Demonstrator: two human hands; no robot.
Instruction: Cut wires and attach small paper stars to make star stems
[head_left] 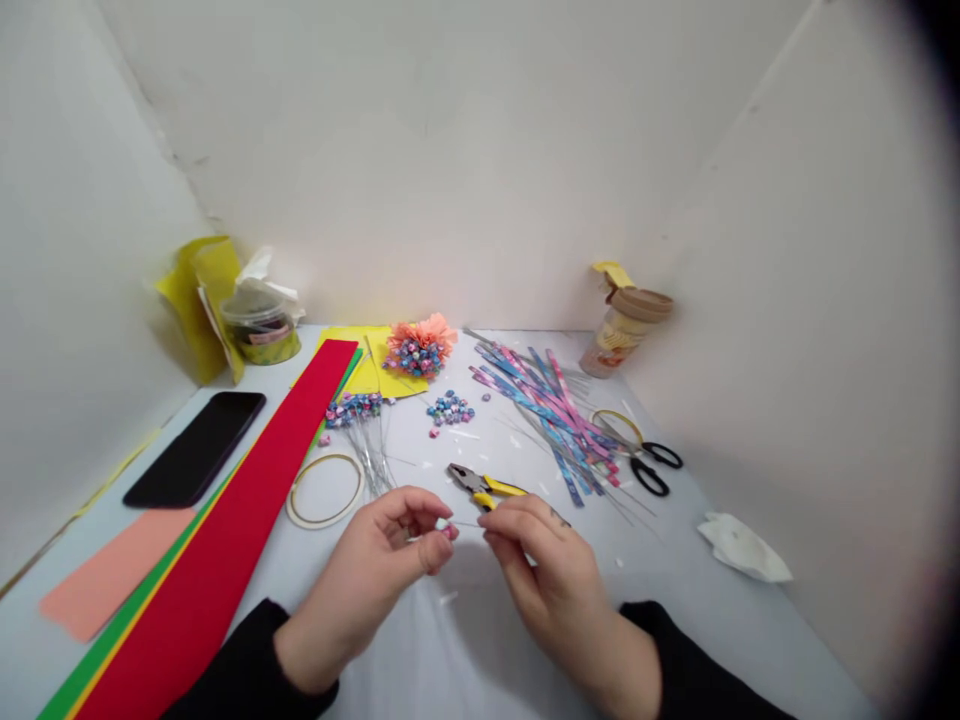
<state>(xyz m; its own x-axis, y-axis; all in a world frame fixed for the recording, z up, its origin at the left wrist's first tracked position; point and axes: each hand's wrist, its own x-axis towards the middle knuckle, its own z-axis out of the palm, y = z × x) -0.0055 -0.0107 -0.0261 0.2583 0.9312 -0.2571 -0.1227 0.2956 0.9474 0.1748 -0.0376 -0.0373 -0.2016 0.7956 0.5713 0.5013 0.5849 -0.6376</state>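
Observation:
My left hand (382, 570) pinches a tiny pink paper star (448, 530) between thumb and fingertips. My right hand (547, 570) pinches a thin wire (469, 524) whose end meets the star. Both hands hover low over the white table (465, 640), close together. Just beyond them lie yellow-handled pliers (484, 486). A bunch of wires tipped with stars (360, 420) lies to the left of the pliers, and loose small stars (450, 409) lie further back.
Long red, green and yellow foam sheets (247, 540) run diagonally at left, beside a black phone (199, 446) and a pink sheet (112, 580). A tape ring (326, 489), coloured paper strips (555, 410), scissors (649, 465), a lidded cup (626, 330), a paper flower (420, 345), and crumpled tissue (742, 548) surround the hands.

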